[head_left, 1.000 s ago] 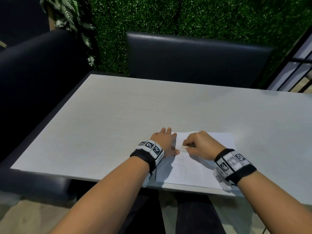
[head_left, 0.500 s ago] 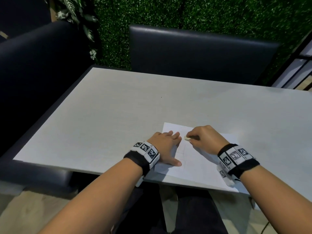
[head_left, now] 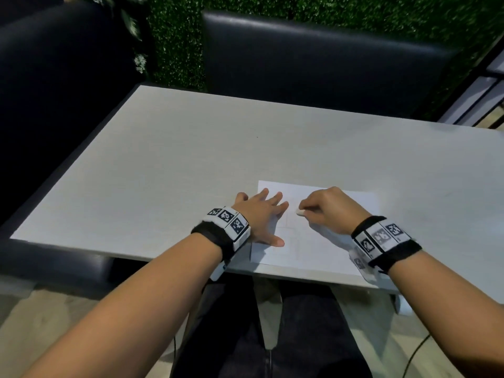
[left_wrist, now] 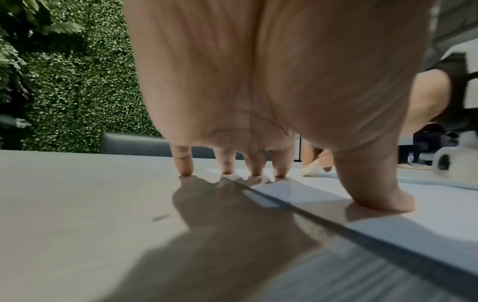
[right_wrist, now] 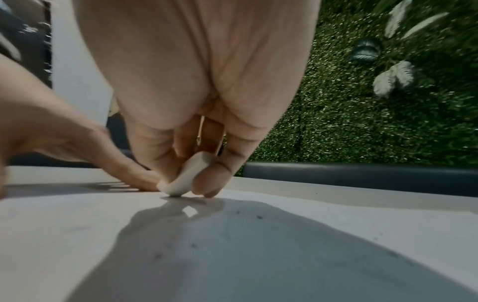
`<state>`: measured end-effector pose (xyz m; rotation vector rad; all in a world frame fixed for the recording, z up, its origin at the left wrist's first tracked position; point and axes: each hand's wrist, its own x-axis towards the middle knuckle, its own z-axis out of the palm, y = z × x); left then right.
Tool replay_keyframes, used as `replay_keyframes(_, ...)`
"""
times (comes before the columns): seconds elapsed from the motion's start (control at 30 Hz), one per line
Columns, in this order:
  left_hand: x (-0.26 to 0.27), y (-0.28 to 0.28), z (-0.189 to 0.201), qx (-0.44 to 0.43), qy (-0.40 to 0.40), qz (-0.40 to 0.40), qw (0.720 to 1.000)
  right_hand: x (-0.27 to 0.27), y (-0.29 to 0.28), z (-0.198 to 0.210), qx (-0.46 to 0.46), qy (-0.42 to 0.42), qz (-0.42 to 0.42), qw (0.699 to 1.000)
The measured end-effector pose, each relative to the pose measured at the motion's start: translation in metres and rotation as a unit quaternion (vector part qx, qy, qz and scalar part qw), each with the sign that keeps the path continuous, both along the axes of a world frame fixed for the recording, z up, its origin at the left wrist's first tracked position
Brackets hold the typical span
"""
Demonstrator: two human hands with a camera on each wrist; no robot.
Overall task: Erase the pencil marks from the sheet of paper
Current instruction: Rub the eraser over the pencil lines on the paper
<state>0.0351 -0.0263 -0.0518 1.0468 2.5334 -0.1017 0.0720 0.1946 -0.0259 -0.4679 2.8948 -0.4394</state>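
A white sheet of paper lies near the table's front edge, with faint pencil lines on its left half. My left hand rests flat with spread straight fingers on the sheet's left edge; its fingertips and thumb press the paper. My right hand pinches a small white eraser between thumb and fingers. The eraser touches the paper with its lower end. Small dark eraser crumbs lie on the sheet in the right wrist view.
The light grey table stretches far and left of the sheet. A dark padded chair stands behind it, a dark bench at the left. A green hedge wall closes the back. My legs are under the front edge.
My right hand has slid with the eraser from the sheet's middle toward its upper left part. The left hand has stayed flat on the sheet's left edge. The head view has shifted.
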Motion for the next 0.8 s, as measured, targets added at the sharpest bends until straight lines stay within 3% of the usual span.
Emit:
replay_keyframes(0.07,0.001,0.001,-0.001,-0.005,0.005,0.006,1.0,-0.006,0.0,-0.001,-0.009,0.007,-0.009,1.0)
replay_keyframes(0.27,-0.002,0.0,-0.007,-0.001,-0.012,0.023,1.0,0.031,-0.007,-0.001,-0.019,-0.044,0.065,0.997)
replay_keyframes(0.43,0.0,0.001,-0.003,-0.006,-0.011,0.019,1.0,-0.002,-0.003,-0.005,-0.04,0.004,-0.013,0.999)
replay_keyframes(0.67,-0.003,0.0,-0.006,-0.008,-0.024,0.023,0.999,0.036,-0.008,-0.007,-0.021,-0.042,0.048,0.998)
replay_keyframes(0.8,-0.001,0.001,-0.005,0.008,-0.019,0.025,0.999,-0.001,-0.002,-0.008,-0.035,0.002,-0.016,0.999)
